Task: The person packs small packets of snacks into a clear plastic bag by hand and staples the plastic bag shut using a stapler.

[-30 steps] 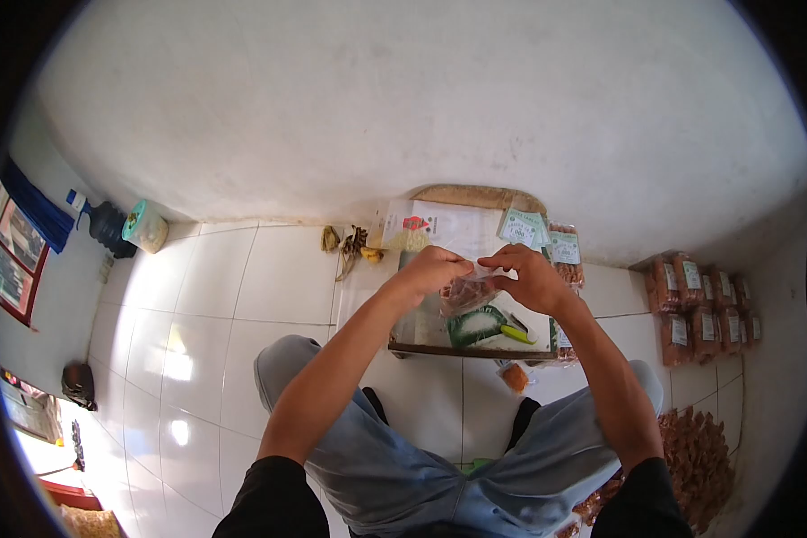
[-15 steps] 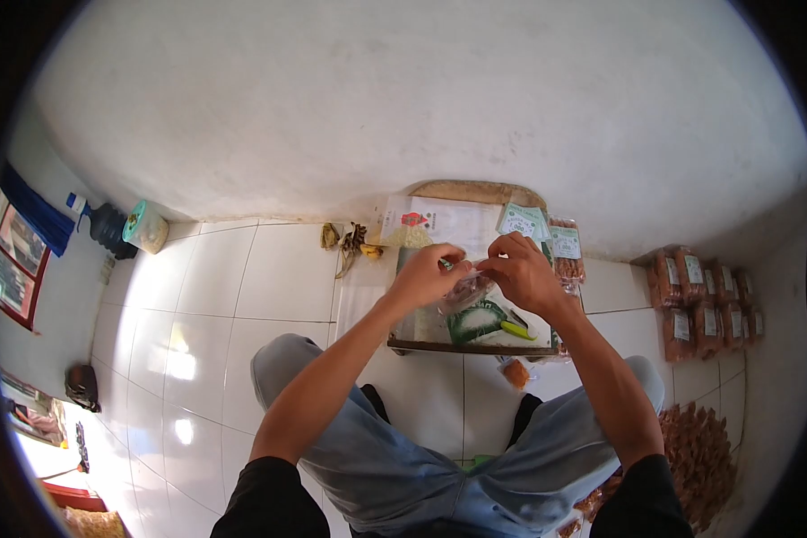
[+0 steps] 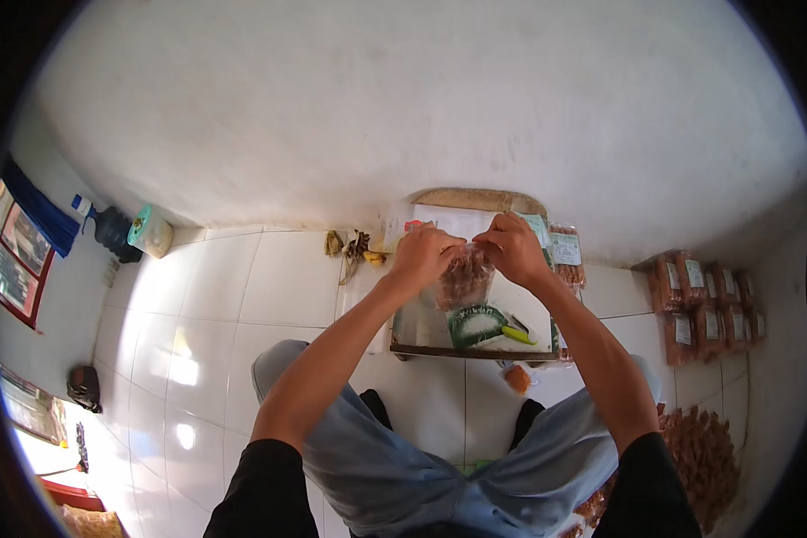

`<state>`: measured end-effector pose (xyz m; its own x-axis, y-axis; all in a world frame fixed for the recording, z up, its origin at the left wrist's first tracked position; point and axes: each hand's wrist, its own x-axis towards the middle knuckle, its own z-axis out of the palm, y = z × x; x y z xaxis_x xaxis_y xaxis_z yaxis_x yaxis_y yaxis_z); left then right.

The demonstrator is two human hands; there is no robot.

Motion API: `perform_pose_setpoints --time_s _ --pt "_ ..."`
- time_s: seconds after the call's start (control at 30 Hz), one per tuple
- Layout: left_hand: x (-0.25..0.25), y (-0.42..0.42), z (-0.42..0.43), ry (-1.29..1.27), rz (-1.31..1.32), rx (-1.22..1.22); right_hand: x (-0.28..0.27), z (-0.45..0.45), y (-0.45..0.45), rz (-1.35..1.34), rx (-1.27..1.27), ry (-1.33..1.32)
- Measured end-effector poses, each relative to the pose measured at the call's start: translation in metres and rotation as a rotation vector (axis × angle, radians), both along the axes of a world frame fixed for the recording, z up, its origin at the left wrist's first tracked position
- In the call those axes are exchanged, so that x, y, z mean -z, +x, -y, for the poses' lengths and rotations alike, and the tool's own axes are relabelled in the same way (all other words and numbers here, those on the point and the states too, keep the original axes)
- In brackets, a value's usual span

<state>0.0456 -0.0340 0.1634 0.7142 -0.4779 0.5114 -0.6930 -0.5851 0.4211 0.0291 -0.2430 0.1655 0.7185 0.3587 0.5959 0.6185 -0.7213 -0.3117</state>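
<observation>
A clear plastic bag with reddish-brown contents [image 3: 464, 282] hangs upright over the low table [image 3: 412, 332]. My left hand [image 3: 424, 257] pinches its top edge on the left. On the right, my right hand [image 3: 514, 249] grips the same edge, with its fingers closed. Below the bag lie a green and white printed sheet [image 3: 475, 325] and a tool with a lime-green handle [image 3: 517, 334]; its blade is hard to make out. Behind my right hand, a pale green label [image 3: 538, 229] shows partly.
Filled, labelled bags [image 3: 566, 247] lie at the table's right end. More packed bags [image 3: 708, 305] stand in rows by the right wall. A pile of brown pieces [image 3: 699, 457] is on the floor at right. Bananas [image 3: 360, 251] lie left of the table. The wall rises behind.
Both hands have moved apart slightly and up, away from me. The bag, earlier crumpled and mostly hidden beneath my fingers, now hangs stretched between them.
</observation>
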Motion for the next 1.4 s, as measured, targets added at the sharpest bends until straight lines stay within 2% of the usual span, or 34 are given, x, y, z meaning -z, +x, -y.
perform_pose_setpoints --time_s 0.23,0.37,0.47,0.63,0.77,0.83,0.97,1.03,1.17,1.23,1.27,1.33,1.4 --pt "0.000 0.007 0.006 0.028 0.033 0.009 0.004 0.006 0.003 0.097 0.047 -0.019" --pt "0.023 -0.017 0.002 -0.046 0.013 0.065 0.014 0.003 -0.027 0.025 0.011 0.008" --pt "0.023 -0.042 -0.002 -0.034 -0.082 -0.016 0.018 0.001 -0.040 -0.029 0.012 0.014" --pt "0.031 -0.061 -0.009 0.067 -0.240 -0.071 0.022 -0.004 -0.055 -0.250 0.006 0.032" --pt "0.043 -0.066 -0.008 0.039 -0.244 -0.163 0.031 -0.005 -0.057 -0.362 0.041 0.079" --pt "0.046 -0.068 -0.007 0.010 -0.416 -0.181 0.036 -0.004 -0.057 -0.544 0.056 0.162" --pt "0.054 -0.077 -0.003 0.012 -0.460 -0.210 0.033 -0.008 -0.070 -0.748 0.129 0.293" --pt "0.058 -0.083 0.001 -0.034 -0.512 -0.262 0.034 -0.012 -0.077 -0.893 0.175 0.467" --pt "0.066 -0.088 0.004 -0.066 -0.600 -0.314 0.050 -0.019 -0.089 -0.908 0.214 0.439" --pt "0.068 -0.084 0.004 -0.098 -0.644 -0.309 0.061 -0.018 -0.094 -0.423 0.118 0.250" --pt "0.070 -0.084 0.003 -0.098 -0.644 -0.309 0.066 -0.017 -0.096 -0.423 0.118 0.250" --pt "0.070 -0.083 0.001 -0.111 -0.652 -0.302 0.062 -0.018 -0.102 -0.078 -0.027 0.018" --pt "0.071 -0.083 0.001 -0.147 -0.671 -0.306 0.058 -0.019 -0.109 -0.047 -0.021 -0.066"
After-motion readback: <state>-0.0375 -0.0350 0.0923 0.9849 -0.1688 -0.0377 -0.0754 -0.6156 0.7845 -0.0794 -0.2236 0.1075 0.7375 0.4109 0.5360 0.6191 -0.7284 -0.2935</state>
